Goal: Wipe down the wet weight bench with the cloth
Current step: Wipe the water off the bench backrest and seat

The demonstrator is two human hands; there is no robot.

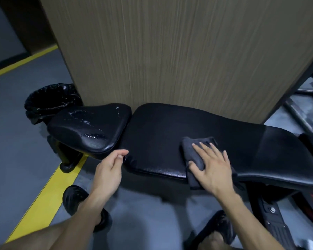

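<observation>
Pressing flat, fingers spread, the right hand point(212, 167) is laid on the cloth point(195, 156) at the weight bench point(152, 141) near edge; left hand point(109, 166) loosely curled, nothing held.

Head camera (sole view) looks steeply down, close over the bench point(170, 138).

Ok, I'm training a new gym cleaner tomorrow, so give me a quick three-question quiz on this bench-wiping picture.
1. True or false: the right hand presses the cloth flat on the long back pad.
2. Which pad shows water drops: A) seat pad, B) long back pad?
3. What does the left hand hold?

Key: 1 true; 2 A; 3 nothing, it hovers near the gap between the pads.
</observation>
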